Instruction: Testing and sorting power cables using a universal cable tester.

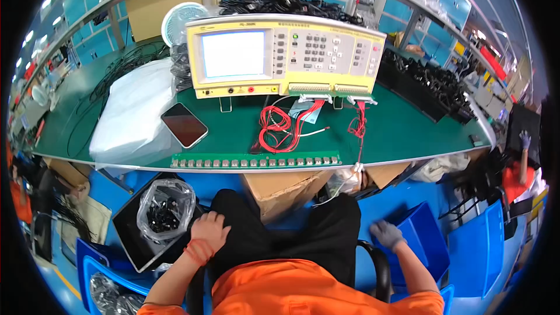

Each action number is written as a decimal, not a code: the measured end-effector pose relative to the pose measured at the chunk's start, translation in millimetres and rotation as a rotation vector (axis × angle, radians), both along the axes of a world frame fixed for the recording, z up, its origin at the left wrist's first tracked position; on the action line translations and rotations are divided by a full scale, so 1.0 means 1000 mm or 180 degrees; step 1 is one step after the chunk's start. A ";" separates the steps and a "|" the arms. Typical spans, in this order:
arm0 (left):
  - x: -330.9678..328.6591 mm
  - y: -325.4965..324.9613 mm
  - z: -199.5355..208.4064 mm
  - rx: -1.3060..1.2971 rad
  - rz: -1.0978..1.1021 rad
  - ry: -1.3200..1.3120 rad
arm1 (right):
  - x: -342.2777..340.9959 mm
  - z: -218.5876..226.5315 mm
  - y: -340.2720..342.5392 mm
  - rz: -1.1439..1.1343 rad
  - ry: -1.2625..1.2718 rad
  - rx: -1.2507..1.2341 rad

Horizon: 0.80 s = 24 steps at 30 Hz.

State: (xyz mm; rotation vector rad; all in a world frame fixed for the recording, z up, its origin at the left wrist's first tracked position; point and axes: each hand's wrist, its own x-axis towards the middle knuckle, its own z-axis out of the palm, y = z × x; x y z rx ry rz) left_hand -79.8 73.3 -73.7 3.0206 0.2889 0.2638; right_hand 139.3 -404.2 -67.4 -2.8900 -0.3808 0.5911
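Note:
My left hand [209, 230], bare with a red cord round the wrist, rests on my left thigh. Its fingers lie loosely apart, and it holds nothing. My right hand [387, 235] wears a grey glove and hangs to the right of my right leg, by the left side of a blue bin [424, 239]. Its fingers look loosely bent, with nothing visible in them. Ahead on the green bench [408, 140] stands a yellow-edged tester [283, 58] with a lit screen. Red wires [277, 131] run from its front connectors. Along the near edge lies a green connector strip [256, 162].
A phone [185, 125] lies beside a white foam-wrapped package [131, 105]. Black cables [291, 3] are heaped behind the tester, with more black cables [443, 84] at right. A lined box [140, 239] of black parts stands left of my knees; a carton [286, 189] sits under the bench.

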 end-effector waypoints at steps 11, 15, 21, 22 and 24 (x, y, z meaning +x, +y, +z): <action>0.150 -0.023 -0.080 -0.2111 0.1646 0.0453 | 0.218 -0.111 0.136 -0.0019 -0.0739 -0.0170; 0.150 -0.034 -0.074 -0.1849 0.1116 0.0748 | 0.220 -0.123 0.136 -0.0742 -0.0342 0.0123; 0.102 -0.075 -0.046 -0.3132 0.1258 0.1410 | 0.216 -0.115 0.136 -0.0923 -0.0217 0.0325; 0.098 -0.071 -0.048 -0.3267 0.1373 0.1242 | 0.214 -0.113 0.139 -0.0938 -0.0249 0.0378; 0.093 -0.060 -0.058 -0.3258 0.1415 0.1099 | 0.201 -0.107 0.146 -0.0932 -0.0312 0.0555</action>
